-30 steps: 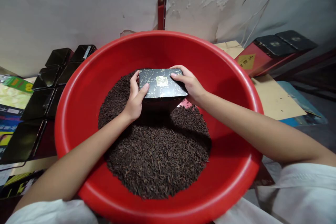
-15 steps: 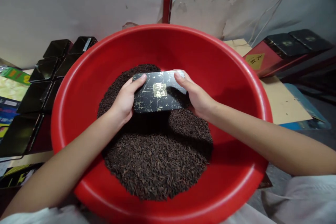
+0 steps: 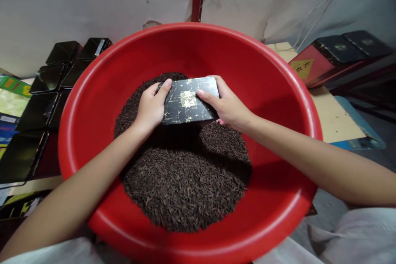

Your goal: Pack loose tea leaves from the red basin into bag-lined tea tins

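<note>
Between my two hands is a tea tin [image 3: 176, 109] with a dark, gold-flecked lid and a gold square of characters at its middle. My left hand [image 3: 151, 105] grips its left end, thumb on the top edge. At the right end my right hand [image 3: 230, 103] is closed round it, with the thumb lying across the lid; the other fingers are mostly hidden. Below the tin, a heap of dark loose tea leaves [image 3: 185, 189] covers the bottom of a large red basin [image 3: 278, 103]. The tin is held above the leaves and shades part of them.
Several dark tins [image 3: 37, 111] stand in rows left of the basin, beside colourful packets [image 3: 12, 99]. Right of it are red tins with dark lids [image 3: 337, 51] and a cardboard sheet [image 3: 335, 117]. A peeling wall [image 3: 102, 0] rises behind.
My right thumb has slid inward over the lid, toward the gold square. The tin has turned slightly, and my left hand has shifted a little right with it. The view has tilted slightly.
</note>
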Demonstrator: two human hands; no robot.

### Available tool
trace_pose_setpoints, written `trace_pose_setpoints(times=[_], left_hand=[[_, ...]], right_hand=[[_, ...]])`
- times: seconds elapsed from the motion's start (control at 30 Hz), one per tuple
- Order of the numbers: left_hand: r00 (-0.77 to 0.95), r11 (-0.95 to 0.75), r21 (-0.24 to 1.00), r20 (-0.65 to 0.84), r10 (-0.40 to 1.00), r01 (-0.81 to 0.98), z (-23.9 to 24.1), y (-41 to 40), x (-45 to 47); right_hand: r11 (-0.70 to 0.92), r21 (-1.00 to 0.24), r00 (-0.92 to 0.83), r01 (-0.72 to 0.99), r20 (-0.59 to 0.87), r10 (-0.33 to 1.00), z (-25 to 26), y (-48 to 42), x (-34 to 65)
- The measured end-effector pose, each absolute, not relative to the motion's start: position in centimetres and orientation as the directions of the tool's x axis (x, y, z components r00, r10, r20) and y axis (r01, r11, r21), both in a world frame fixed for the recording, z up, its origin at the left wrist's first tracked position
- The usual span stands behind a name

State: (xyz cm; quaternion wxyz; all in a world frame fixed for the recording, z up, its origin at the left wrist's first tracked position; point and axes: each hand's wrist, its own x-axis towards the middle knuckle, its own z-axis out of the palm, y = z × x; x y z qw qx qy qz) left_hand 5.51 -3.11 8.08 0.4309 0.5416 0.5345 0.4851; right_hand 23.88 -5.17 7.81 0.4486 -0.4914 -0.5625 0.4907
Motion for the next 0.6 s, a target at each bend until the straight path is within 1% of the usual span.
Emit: trace_pose_setpoints(times=[0.03, 0.07, 0.1, 0.13, 0.2, 0.27, 0.33, 0.4, 0.5, 0.6], left_hand=[[-0.045, -0.144, 0.965, 0.158, 0.986, 0.22, 8.3, -3.1, 5.7], [-0.014, -0.23, 0.931, 0.244, 0.97, 0.284, 8.6, -3.2, 5.8], [0.055, -0.303, 0.889, 0.303, 0.951, 0.343, 9.1, -3.3, 5.9], [0.149, -0.358, 0.847, 0.326, 0.934, 0.393, 9.7, -3.5, 5.9], [0.342, -0.416, 0.781, 0.275, 0.899, 0.466, 10.8, -3.9, 5.3], [0.453, -0.436, 0.727, 0.191, 0.871, 0.531, 11.6, -4.3, 4.2], [0.502, -0.454, 0.661, 0.134, 0.855, 0.598, 11.8, -4.4, 2.9], [0.521, -0.471, 0.585, 0.094, 0.848, 0.66, 11.5, -4.1, 2.0], [0.516, -0.487, 0.5, 0.089, 0.852, 0.716, 10.8, -3.3, 1.8], [0.547, -0.547, 0.434, 0.138, 0.826, 0.716, 10.6, -3.1, 1.9]], right_hand=[[0.054, -0.992, -0.103, 0.117, 0.042, 0.994, 7.5, -5.0, 23.9], [0.072, -0.992, -0.092, 0.105, 0.062, 0.994, 7.2, -4.9, 24.0], [0.094, -0.992, -0.085, 0.081, 0.087, 0.993, 6.9, -4.8, 24.1], [0.121, -0.991, -0.096, 0.053, 0.116, 0.989, 6.7, -4.7, 24.2], [0.191, -0.982, -0.177, 0.013, 0.186, 0.967, 6.3, -4.5, 24.4], [0.266, -0.964, -0.31, 0.015, 0.249, 0.918, 6.2, -4.3, 24.6], [0.335, -0.941, -0.416, 0.047, 0.286, 0.863, 6.2, -3.8, 24.7], [0.391, -0.916, -0.458, 0.087, 0.311, 0.832, 5.8, -3.2, 24.6], [0.479, -0.865, -0.437, 0.15, 0.377, 0.817, 4.9, -2.4, 24.2], [0.566, -0.798, -0.405, 0.208, 0.456, 0.792, 4.7, -2.5, 23.8]])
